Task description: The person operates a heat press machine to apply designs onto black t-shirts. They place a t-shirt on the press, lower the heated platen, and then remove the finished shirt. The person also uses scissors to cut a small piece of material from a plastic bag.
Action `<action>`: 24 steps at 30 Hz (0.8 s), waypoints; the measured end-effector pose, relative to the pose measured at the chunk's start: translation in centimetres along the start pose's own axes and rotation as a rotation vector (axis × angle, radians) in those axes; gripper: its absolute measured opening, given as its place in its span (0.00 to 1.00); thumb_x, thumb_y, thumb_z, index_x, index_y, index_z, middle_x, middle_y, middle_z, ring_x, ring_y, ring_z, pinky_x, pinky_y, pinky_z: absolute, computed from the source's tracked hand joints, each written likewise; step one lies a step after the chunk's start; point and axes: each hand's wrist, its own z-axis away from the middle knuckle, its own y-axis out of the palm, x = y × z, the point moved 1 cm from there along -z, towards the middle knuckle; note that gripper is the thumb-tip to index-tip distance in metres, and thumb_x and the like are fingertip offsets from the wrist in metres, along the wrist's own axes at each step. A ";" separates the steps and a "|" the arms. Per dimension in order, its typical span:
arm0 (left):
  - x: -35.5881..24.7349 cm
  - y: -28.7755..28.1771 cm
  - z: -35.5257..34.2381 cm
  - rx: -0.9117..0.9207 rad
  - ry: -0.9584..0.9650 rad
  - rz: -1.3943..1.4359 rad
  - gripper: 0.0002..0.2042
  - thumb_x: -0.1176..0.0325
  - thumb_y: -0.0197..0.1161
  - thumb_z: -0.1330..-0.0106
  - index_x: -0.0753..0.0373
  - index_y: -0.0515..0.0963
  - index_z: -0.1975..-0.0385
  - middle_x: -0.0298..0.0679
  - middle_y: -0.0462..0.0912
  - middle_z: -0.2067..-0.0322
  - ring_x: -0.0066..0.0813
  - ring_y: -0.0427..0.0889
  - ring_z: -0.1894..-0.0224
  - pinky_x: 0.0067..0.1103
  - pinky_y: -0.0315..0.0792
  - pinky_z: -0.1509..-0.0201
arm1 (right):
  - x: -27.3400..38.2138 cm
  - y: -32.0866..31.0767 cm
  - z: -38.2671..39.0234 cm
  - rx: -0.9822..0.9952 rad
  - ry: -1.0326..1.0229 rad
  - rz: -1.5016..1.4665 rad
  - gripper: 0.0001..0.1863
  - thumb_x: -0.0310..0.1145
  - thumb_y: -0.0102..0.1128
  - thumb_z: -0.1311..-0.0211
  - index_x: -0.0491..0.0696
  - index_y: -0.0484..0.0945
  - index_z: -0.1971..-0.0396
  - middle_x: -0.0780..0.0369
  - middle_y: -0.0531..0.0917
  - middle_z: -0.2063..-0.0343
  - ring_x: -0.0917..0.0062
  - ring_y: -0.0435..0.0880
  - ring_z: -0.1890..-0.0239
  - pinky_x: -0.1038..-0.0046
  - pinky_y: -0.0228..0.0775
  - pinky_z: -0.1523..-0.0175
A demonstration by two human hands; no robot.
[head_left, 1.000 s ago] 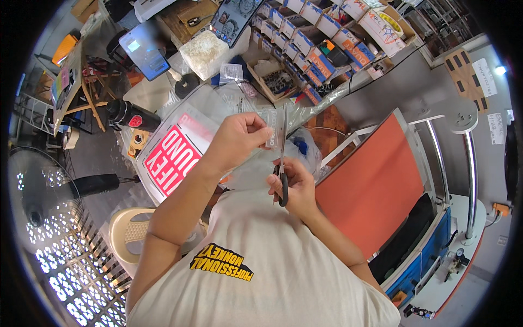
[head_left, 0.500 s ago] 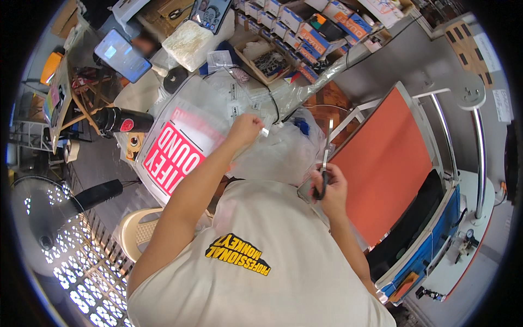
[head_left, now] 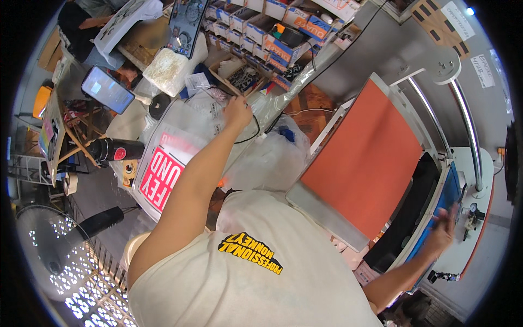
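My left hand (head_left: 238,113) reaches over the cluttered bench, its fingers curled beside a black cable (head_left: 257,128) and the near corner of an open carton (head_left: 234,82). What those fingers hold, if anything, is hidden. Far to the right, my right hand (head_left: 442,231) is at the blue side panel (head_left: 448,188) of a press machine, fingers apart and slightly blurred, with nothing visible in them. Between my arms and that panel lies the machine's flat orange-red pad (head_left: 365,163). Under my left forearm is a pink-and-white printed plastic bag (head_left: 158,182).
Clear plastic bags (head_left: 267,163) bunch up in front of me. Stacked small boxes (head_left: 256,32) line the back. A phone (head_left: 108,90), a tablet-like screen (head_left: 186,27), a wrapped block (head_left: 166,71) and a black bottle (head_left: 117,149) stand left. A fan (head_left: 54,240) is lower left.
My right hand has swung right from my front to the machine's side; the scissors it held are no longer visible. My left hand has moved up the bench, and its small silvery piece no longer shows.
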 end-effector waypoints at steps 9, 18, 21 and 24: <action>7.4 0.1 7.7 -0.191 0.550 -0.536 0.19 0.60 0.56 0.29 0.54 0.77 0.40 0.41 0.73 0.36 0.47 0.64 0.30 0.59 0.51 0.29 | -8.3 -35.2 -21.4 -0.161 0.378 1.078 0.24 0.39 0.49 0.22 0.51 0.71 0.31 0.60 0.88 0.54 0.79 0.76 0.71 0.76 0.69 0.72; 6.2 1.8 5.6 -0.035 0.209 -0.588 0.23 0.63 0.54 0.26 0.57 0.69 0.32 0.42 0.60 0.25 0.42 0.55 0.23 0.50 0.45 0.22 | -13.9 -38.4 -25.6 -0.203 0.296 1.465 0.15 0.39 0.62 0.36 0.51 0.87 0.53 0.54 0.86 0.50 0.60 0.85 0.47 0.63 0.77 0.44; 9.5 2.0 9.1 -0.209 0.452 -0.360 0.21 0.70 0.57 0.33 0.61 0.74 0.39 0.47 0.67 0.30 0.48 0.64 0.27 0.51 0.54 0.26 | -12.5 -31.0 -25.9 -0.346 0.285 1.202 0.13 0.35 0.60 0.35 0.52 0.87 0.54 0.53 0.87 0.51 0.57 0.85 0.47 0.62 0.75 0.42; 5.4 2.0 12.1 -0.199 0.523 -0.132 0.19 0.76 0.58 0.37 0.66 0.77 0.45 0.54 0.72 0.36 0.54 0.69 0.32 0.45 0.59 0.27 | -11.3 -31.1 -23.4 -0.093 0.590 1.307 0.21 0.33 0.53 0.32 0.48 0.81 0.42 0.51 0.80 0.40 0.56 0.79 0.37 0.52 0.69 0.34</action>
